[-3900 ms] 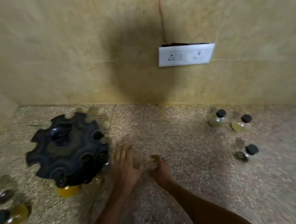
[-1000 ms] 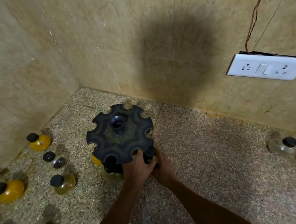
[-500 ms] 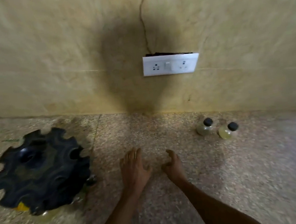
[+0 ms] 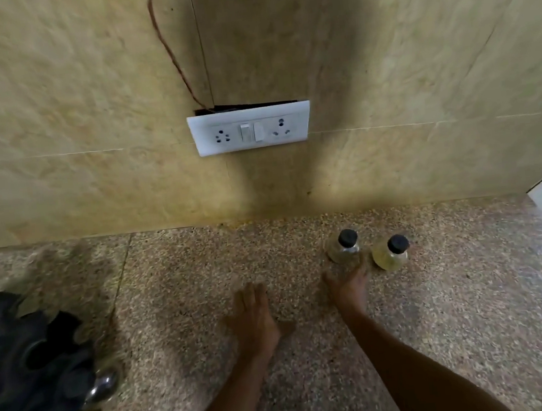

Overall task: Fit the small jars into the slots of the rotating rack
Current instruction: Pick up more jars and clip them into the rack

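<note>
The worktop (image 4: 311,351) carries the rotating rack (image 4: 26,375) at its far left edge, well apart from both hands. Two small jars stand near the wall, ahead and to my right: the near jar (image 4: 344,250) and the yellow jar (image 4: 390,253), just beside each other. Each stands upright, long axis vertical, black cap up. My right hand (image 4: 348,286) is the nearer; its fingertips reach the near jar's base, curled but not visibly closed around it. My left hand (image 4: 253,321) lies flat, fingers spread, holding nothing. I judge the grasp falls to the right hand.
</note>
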